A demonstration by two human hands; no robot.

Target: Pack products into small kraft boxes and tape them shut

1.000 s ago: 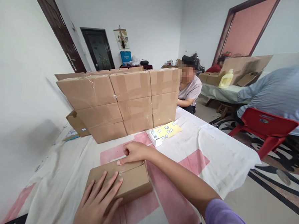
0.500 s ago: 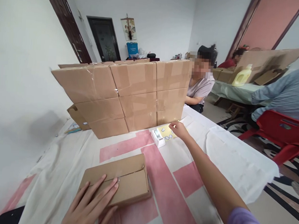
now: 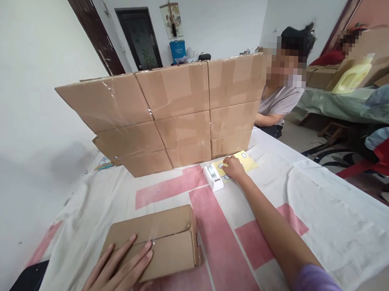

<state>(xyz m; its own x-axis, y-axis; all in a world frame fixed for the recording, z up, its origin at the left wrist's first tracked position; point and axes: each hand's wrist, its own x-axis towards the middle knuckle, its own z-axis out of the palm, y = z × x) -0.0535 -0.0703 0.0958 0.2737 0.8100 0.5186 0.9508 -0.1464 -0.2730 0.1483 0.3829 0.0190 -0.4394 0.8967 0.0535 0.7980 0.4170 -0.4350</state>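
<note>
The small brown box [image 3: 170,233] is set on the cloth [image 3: 335,205], near seven o'clock in the view. Its top is touched by the left hand [image 3: 119,272], fingers spread wide. Between one and two o'clock from the box, the right hand [image 3: 235,168] is bent narrow over the yellow sheet [image 3: 249,164], beside the white gadget [image 3: 214,181]; whether anything is pinched cannot be told. The box should be pressed softly, and the sheet touched lightly, so nothing gets bumped.

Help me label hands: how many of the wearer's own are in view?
2: the left hand on the cardboard box, partly cut off below; the right hand at the yellow sheet beside the white device.
</note>
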